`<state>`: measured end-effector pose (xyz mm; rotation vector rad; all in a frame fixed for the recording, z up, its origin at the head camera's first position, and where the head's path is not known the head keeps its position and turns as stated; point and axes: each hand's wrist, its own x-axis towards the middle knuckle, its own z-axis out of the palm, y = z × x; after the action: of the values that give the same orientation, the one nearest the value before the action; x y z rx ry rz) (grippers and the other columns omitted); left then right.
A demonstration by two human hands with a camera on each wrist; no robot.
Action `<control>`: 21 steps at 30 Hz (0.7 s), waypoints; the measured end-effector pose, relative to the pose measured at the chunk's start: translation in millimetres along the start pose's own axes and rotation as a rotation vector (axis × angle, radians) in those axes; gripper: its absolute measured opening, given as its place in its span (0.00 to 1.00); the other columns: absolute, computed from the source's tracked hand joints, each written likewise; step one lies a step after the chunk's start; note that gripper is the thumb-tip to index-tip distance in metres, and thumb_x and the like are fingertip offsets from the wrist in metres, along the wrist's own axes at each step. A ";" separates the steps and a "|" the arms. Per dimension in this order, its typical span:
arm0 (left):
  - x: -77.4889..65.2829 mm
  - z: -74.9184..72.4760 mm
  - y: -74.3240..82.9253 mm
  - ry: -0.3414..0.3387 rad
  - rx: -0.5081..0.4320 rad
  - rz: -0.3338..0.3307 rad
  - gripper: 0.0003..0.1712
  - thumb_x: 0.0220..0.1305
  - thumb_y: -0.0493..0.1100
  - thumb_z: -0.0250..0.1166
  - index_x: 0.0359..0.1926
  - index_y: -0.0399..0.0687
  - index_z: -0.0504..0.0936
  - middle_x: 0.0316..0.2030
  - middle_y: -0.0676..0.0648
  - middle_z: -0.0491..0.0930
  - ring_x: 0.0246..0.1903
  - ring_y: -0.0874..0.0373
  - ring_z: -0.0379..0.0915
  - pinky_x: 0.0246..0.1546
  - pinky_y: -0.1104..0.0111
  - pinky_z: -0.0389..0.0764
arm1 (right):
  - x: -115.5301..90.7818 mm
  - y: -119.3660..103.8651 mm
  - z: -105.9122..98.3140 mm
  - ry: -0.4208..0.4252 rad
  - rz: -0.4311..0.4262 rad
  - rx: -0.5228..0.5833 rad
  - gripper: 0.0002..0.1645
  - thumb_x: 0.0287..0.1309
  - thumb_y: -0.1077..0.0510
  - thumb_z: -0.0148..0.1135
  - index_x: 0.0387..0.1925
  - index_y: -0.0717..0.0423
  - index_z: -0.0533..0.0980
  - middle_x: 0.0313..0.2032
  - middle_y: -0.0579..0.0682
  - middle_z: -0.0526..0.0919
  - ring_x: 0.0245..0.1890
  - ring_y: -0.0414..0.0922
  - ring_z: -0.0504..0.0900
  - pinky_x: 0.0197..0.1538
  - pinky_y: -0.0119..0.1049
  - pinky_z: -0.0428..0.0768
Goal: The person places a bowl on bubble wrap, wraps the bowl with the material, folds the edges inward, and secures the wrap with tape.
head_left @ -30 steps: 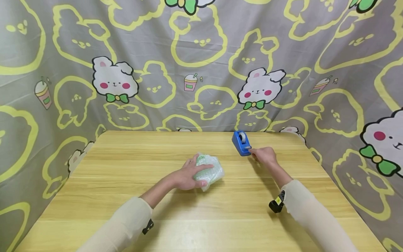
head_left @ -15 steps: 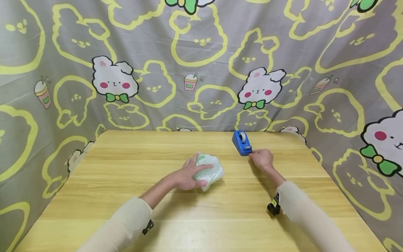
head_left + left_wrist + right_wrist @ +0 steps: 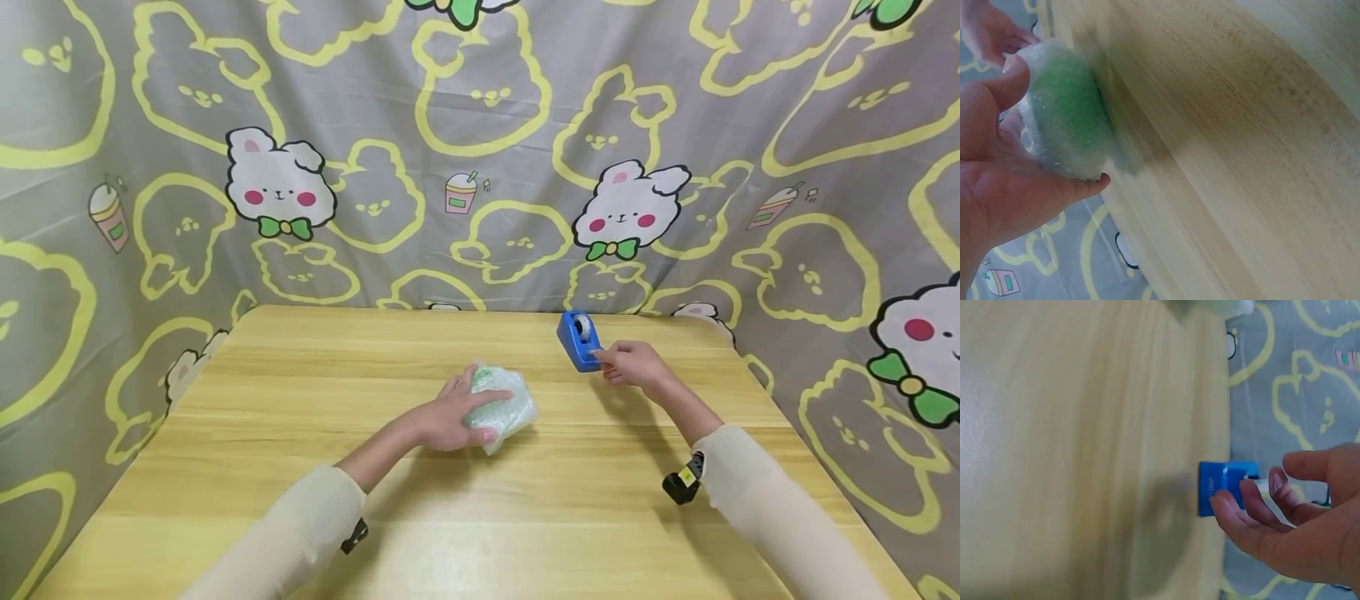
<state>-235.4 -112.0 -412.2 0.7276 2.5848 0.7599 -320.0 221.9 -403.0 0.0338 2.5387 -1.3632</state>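
Note:
My left hand (image 3: 446,421) grips a bundle in bubble wrap (image 3: 506,408) on the table, fingers spread over its left side and top. A green patch shows through the wrap of the bundle (image 3: 1069,103) in the left wrist view. At the back right stands a blue tape dispenser (image 3: 573,337) with a clear tape roll (image 3: 582,327). My right hand (image 3: 633,364) has its fingertips right at the dispenser's front end. In the right wrist view, the right hand (image 3: 1316,519) has loosely bent fingers, with thumb and forefinger apart, overlapping the dispenser (image 3: 1213,472).
The light wood table (image 3: 420,533) reaches back to a grey curtain (image 3: 390,108) printed with rabbits and yellow outlines. The curtain surrounds the table's back and both sides. A small black camera (image 3: 684,481) is strapped at the right wrist.
My right hand first slid down to the dispenser's lower front corner, then rose back to its front end with the fingers loosened. The left hand and the bundle stay in place.

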 end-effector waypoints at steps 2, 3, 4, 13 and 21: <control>0.1 -0.7 0.0 -0.003 0.001 -0.001 0.35 0.72 0.52 0.63 0.77 0.67 0.63 0.80 0.34 0.29 0.78 0.32 0.36 0.68 0.32 0.57 | -2.5 -7.8 -1.0 -0.052 -0.023 -0.031 0.19 0.73 0.50 0.56 0.38 0.65 0.74 0.41 0.56 0.83 0.45 0.49 0.83 0.55 0.46 0.84; 0.0 -0.8 -0.1 -0.003 0.000 0.000 0.36 0.72 0.52 0.63 0.77 0.66 0.63 0.80 0.34 0.29 0.78 0.32 0.36 0.68 0.32 0.58 | -4.1 -12.8 -0.8 -0.079 -0.036 -0.049 0.19 0.73 0.50 0.56 0.38 0.64 0.74 0.40 0.55 0.82 0.44 0.47 0.82 0.54 0.45 0.84; -0.1 -0.9 -0.3 -0.005 0.002 -0.001 0.36 0.72 0.53 0.63 0.77 0.66 0.63 0.80 0.34 0.29 0.78 0.32 0.36 0.68 0.32 0.57 | -5.1 -18.0 -0.2 -0.101 -0.045 -0.062 0.18 0.73 0.50 0.57 0.37 0.64 0.73 0.38 0.54 0.81 0.42 0.47 0.81 0.53 0.44 0.84; -0.6 -1.3 -2.0 -0.004 0.000 -0.018 0.35 0.72 0.53 0.63 0.76 0.70 0.63 0.80 0.35 0.29 0.78 0.33 0.36 0.69 0.33 0.58 | -11.7 -71.9 26.3 -0.247 -0.188 -0.220 0.20 0.68 0.48 0.63 0.25 0.56 0.72 0.27 0.48 0.74 0.34 0.46 0.76 0.47 0.40 0.83; 0.0 -1.1 -0.7 -0.013 0.006 0.005 0.35 0.73 0.53 0.61 0.77 0.69 0.62 0.80 0.33 0.29 0.78 0.32 0.36 0.68 0.31 0.57 | -9.1 -108.5 58.5 -0.315 -0.222 -0.338 0.24 0.66 0.44 0.65 0.19 0.51 0.70 0.27 0.52 0.77 0.39 0.47 0.84 0.53 0.45 0.84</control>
<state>-236.1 -112.9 -411.7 0.7389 2.5757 0.7463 -314.1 114.0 -343.0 -0.4983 2.5130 -0.8992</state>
